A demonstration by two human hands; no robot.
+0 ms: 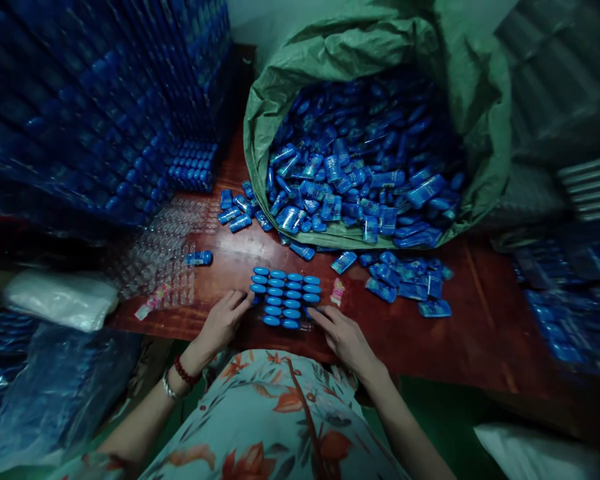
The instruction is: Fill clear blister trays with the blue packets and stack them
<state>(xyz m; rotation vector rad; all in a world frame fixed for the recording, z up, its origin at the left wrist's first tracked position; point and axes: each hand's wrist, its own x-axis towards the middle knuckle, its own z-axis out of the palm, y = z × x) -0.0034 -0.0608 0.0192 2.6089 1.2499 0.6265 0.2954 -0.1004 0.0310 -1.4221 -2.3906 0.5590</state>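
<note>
Rows of small blue containers (pixel 283 293) stand on end, close together, in front of me on the table. A bit of clear plastic tray (pixel 306 325) shows at their lower right; the rest is covered. At the left side of the block, my left hand (pixel 223 323) has its fingers closed on a blue container (pixel 257 301), mostly hidden by the fingertips. My right hand (pixel 344 335) is at the lower right corner, thumb and fingers closed on another blue container (pixel 308 313), which shows only in part.
A big green sack (pixel 260 127) full of blue containers lies open at the back, with loose ones (pixel 405 280) spilled before it. Clear empty trays (pixel 167 247) lie left, below tall stacks of filled trays (pixel 100 100). Pink-and-white wrappers (pixel 337 292) lie on the red-brown table (pixel 480 333).
</note>
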